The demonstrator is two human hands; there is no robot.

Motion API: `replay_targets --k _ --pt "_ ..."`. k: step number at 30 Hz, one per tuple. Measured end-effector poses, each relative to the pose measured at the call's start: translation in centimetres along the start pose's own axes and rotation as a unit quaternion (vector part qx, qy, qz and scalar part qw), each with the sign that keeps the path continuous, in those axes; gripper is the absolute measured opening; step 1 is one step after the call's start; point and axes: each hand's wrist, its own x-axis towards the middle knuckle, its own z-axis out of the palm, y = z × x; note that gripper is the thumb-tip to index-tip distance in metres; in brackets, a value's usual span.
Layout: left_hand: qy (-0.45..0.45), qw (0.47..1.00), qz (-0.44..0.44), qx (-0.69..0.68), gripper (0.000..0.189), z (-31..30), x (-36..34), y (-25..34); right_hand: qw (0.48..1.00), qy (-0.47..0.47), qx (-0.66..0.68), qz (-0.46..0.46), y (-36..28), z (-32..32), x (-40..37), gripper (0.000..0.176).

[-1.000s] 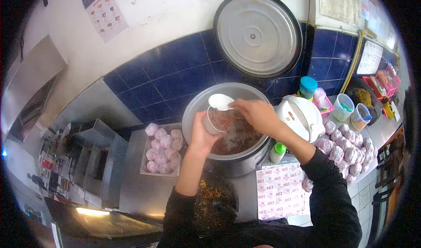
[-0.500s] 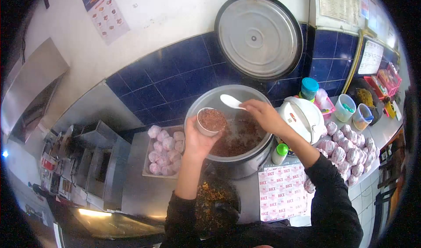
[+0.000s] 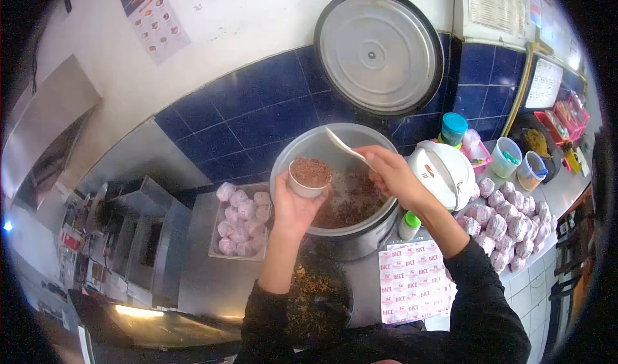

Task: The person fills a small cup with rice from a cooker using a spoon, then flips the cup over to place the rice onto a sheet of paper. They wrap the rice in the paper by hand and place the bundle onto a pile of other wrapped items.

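My left hand [image 3: 297, 210] is wrapped round a white cup [image 3: 307, 189], holding it over the near left side of a large rice cooker [image 3: 288, 158]. Brown rice [image 3: 311, 171] fills the cup to the brim. In my right hand [image 3: 394, 174] is a white rice paddle [image 3: 348, 148], gripped by its handle, its blade raised and pointing up to the left above the pot. More brown rice [image 3: 354, 203] lies in the pot's bottom, partly hidden behind my hands. The cooker's round lid [image 3: 380, 55] stands open against the wall.
Left of the cooker, a metal tray [image 3: 213, 247] holds several paper-wrapped balls. Printed wrapping paper [image 3: 417, 280] lies front right, near a green-capped bottle [image 3: 410, 225]. A white lidded container [image 3: 441, 174] and several wrapped bundles [image 3: 508, 225] stand right. A dark pan [image 3: 322, 299] is close to me.
My right hand has turned the paddle, so its blade now shows edge-on and points more upward. The cup has tipped slightly more upright in my left hand.
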Motion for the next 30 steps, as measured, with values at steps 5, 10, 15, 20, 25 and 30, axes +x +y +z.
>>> replay_targets --k 5,10,15,20,25,30 --pt "-0.005 0.999 0.009 -0.036 0.054 -0.9 0.9 0.4 0.872 0.085 -0.416 -0.242 5.2 -1.1 0.4 0.025" --pt "-0.017 0.999 0.002 -0.04 0.053 -0.7 0.8 0.7 0.872 0.166 -0.424 -0.181 4.4 -1.3 -0.1 0.022" --pt "0.033 0.999 0.017 -0.04 0.052 0.0 1.3 0.1 0.913 0.095 -0.321 -0.232 1.9 1.1 -1.6 0.024" --pt "0.027 0.998 0.025 -0.042 0.052 0.0 1.0 0.3 0.854 0.097 -0.496 -0.124 3.2 0.0 -1.3 0.024" --pt "0.049 0.994 0.077 0.061 0.05 1.3 0.0 0.1 0.912 0.125 -0.319 -0.223 2.3 0.1 -0.2 0.025" --pt "0.023 0.992 0.077 0.095 0.048 2.4 0.1 -0.9 0.965 0.015 -0.213 -0.155 1.8 3.7 -0.9 0.027"
